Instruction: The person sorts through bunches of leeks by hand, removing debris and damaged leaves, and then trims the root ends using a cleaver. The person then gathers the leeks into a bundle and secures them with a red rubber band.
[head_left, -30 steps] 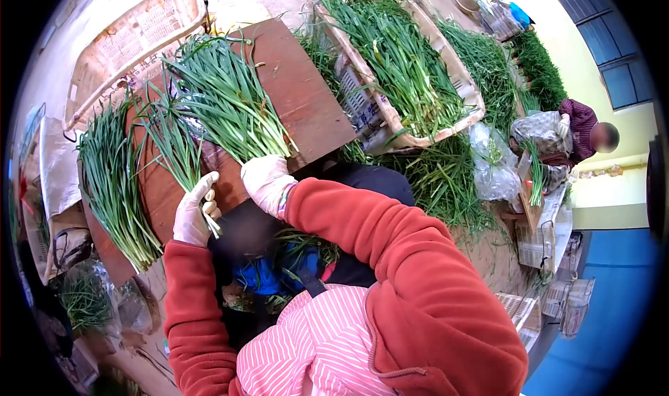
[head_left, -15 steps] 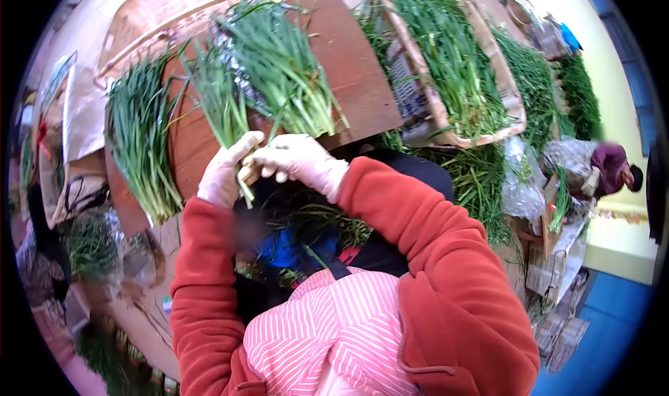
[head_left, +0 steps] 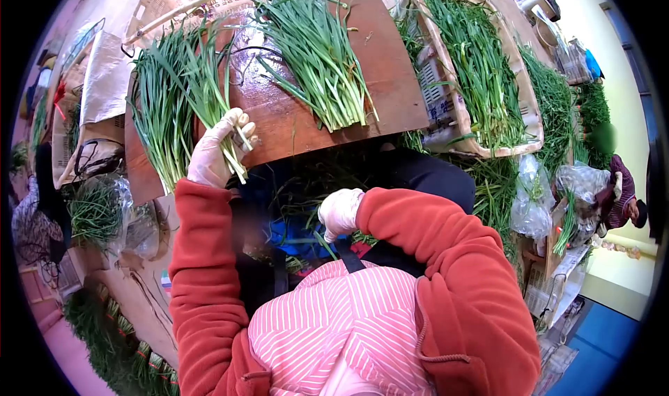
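My left hand [head_left: 217,152], in a pale glove, is closed around a small bunch of garlic chives [head_left: 209,93]. Their pale stem ends stick out below the fingers, and the leaves point up across the board. Down by my lap, my gloved right hand [head_left: 340,213] is curled with its back towards me. Its fingertips are partly hidden, and a thin green leaf [head_left: 324,245] shows just below them. On the brown board [head_left: 397,82], one pile of chives [head_left: 157,103] lies at the left, beside the held bunch. A second pile [head_left: 320,61] lies to the right.
A crate [head_left: 461,121] full of chives stands right of the board. Loose greens [head_left: 491,183] and a clear plastic bag [head_left: 533,204] are beyond my right arm. Another bagged heap [head_left: 97,204] sits at left. A person [head_left: 619,194] is at the far right.
My right hand has left the bunch and dropped towards my lap. My left hand keeps the chives, now beside the left pile. The view has shifted slightly.
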Demonstrator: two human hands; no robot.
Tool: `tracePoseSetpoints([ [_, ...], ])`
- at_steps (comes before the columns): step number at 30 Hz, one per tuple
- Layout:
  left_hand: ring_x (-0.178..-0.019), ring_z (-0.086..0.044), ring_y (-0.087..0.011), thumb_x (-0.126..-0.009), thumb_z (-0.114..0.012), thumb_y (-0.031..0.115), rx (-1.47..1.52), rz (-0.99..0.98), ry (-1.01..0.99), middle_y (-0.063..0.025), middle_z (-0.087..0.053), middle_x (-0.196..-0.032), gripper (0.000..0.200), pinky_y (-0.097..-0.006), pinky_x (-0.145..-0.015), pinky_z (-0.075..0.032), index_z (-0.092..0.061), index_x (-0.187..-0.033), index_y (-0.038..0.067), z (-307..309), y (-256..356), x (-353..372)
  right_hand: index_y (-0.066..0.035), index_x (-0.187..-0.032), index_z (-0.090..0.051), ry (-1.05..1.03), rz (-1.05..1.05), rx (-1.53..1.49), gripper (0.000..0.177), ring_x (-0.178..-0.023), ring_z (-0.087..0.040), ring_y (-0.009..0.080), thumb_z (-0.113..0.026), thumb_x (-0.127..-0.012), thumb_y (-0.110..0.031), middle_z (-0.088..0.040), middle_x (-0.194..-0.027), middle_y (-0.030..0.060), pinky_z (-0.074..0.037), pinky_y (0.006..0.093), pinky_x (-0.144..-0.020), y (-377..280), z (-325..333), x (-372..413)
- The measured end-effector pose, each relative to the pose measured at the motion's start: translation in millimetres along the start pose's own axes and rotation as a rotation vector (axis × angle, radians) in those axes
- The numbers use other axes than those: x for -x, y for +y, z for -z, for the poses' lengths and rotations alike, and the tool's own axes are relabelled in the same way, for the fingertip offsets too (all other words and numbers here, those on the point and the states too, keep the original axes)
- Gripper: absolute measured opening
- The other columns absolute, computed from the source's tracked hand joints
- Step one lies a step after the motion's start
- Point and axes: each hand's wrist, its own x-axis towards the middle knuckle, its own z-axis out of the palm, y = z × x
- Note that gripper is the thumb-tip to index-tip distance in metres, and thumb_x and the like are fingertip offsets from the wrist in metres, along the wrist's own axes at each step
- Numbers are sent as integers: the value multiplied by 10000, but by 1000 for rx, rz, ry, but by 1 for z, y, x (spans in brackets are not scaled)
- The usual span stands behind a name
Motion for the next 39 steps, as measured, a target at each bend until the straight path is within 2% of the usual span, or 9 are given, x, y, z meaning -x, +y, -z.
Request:
tracePoseSetpoints([
  [2,-661,-531,-131,-887,-527,162,119,183,-330,-30,-561,-799,222,-260,-581,-463,-523,-1074,42,32,-10,-20,-74,-819,-662,314,-31,-116,344,-772,-608,319,-605,-729,-402,-640,-814,128,-478,398,-698,-2,23,15],
  [6,-479,-330,-46,-877,-546,195,5,207,-192,57,-397,-646,223,-194,-434,-282,-535,-1045,48,12,-12,-5,-75,-708,-559,1470,-224,-22,232,-650,-571,292,-583,-784,-294,-555,-681,103,-455,400,-576,25,60,23],
  [11,-391,-207,-26,-897,-523,208,56,217,-209,93,-249,-549,94,-203,-369,-175,-541,-878,118,-1,-30,-14,-98,-677,-631,1382,-626,151,73,-583,-609,209,-585,-718,-138,-595,-644,75,-463,357,-453,70,77,-24],
  [18,-449,-275,-29,-915,-494,221,-11,161,-234,68,-342,-617,299,-185,-402,-245,-493,-1163,55,3,-52,-26,-85,-766,-644,1554,-281,-346,203,-694,-620,287,-547,-710,-255,-623,-761,122,-494,369,-619,57,84,3],
  [20,-427,-256,-30,-920,-483,277,77,241,-306,70,-343,-614,350,-183,-379,-222,-477,-1195,60,-2,-56,-33,-91,-782,-658,1297,-180,-412,231,-718,-622,288,-558,-708,-285,-636,-790,113,-492,377,-626,50,85,-1],
  [24,-356,-273,-73,-857,-483,518,-139,314,-135,68,-330,-433,490,-213,-401,-285,-371,-522,178,-17,-60,-35,-120,-826,-671,954,-58,-666,236,-772,-629,241,-616,-710,-318,-656,-836,69,-486,348,-659,34,80,27],
  [26,-354,-328,-80,-876,-477,478,-178,394,-392,55,-366,-417,492,-238,-420,-330,-382,-490,188,-14,-59,-43,-130,-874,-669,990,-1,-877,235,-736,-621,233,-632,-678,-254,-654,-791,64,-479,317,-667,39,74,7],
  [36,-362,-258,-39,-936,-442,267,-83,280,-713,78,-319,-493,245,-163,-370,-279,-515,-1104,103,-24,-61,-45,-75,-854,-659,1058,115,-1399,221,-730,-619,235,-636,-717,-247,-652,-787,100,-470,323,-677,41,61,44],
  [39,-382,-279,-35,-940,-432,217,-37,242,-380,81,-345,-542,304,-175,-370,-288,-452,-1221,103,-25,-61,-41,-59,-854,-656,1095,90,-1320,223,-723,-621,247,-632,-716,-233,-653,-774,104,-474,333,-676,40,61,44],
])
